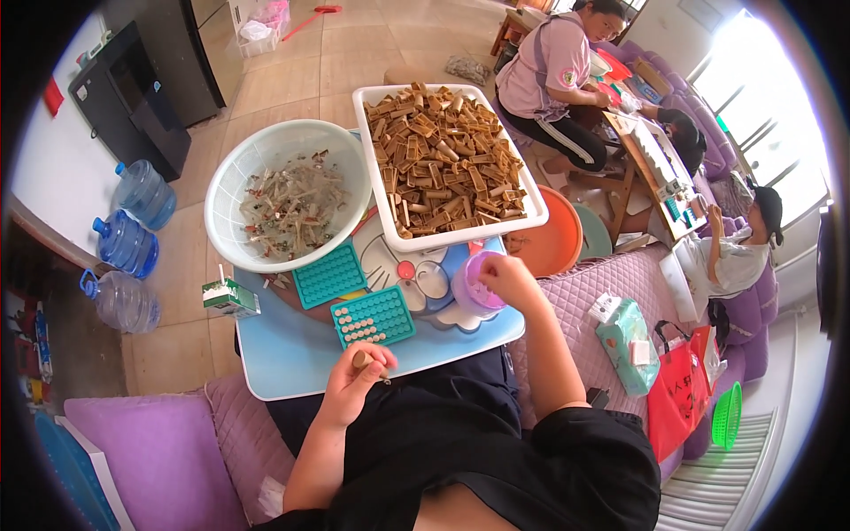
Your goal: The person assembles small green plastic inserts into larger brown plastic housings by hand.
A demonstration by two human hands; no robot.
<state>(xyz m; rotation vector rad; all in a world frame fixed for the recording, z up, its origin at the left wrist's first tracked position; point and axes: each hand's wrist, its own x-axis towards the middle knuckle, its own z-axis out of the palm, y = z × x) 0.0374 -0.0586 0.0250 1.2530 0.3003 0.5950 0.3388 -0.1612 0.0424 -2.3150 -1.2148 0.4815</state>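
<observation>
My left hand (pixel 352 389) is closed around a small brown tube-shaped piece (pixel 362 359), held just in front of the table's near edge. My right hand (pixel 506 276) dips its fingertips into a purple cup (pixel 473 299); the fingers look pinched, but what lies between them is hidden. Between the hands sits a teal grid tray (pixel 390 311) with small pale round pieces in several of its cells. Behind it lies a second teal tray (pixel 329 275). A white bin (pixel 540 212), heaped with brown moulded pieces (pixel 443 159), stands beyond the cup.
A pale basket (pixel 223 208) of thin mixed parts and a drink carton (pixel 232 299) stand on the left of the blue table (pixel 292 358). An orange basin (pixel 558 234) is right of the bin. Water bottles (pixel 128 243) line the left floor. Other people sit at a table (pixel 651 168) far right.
</observation>
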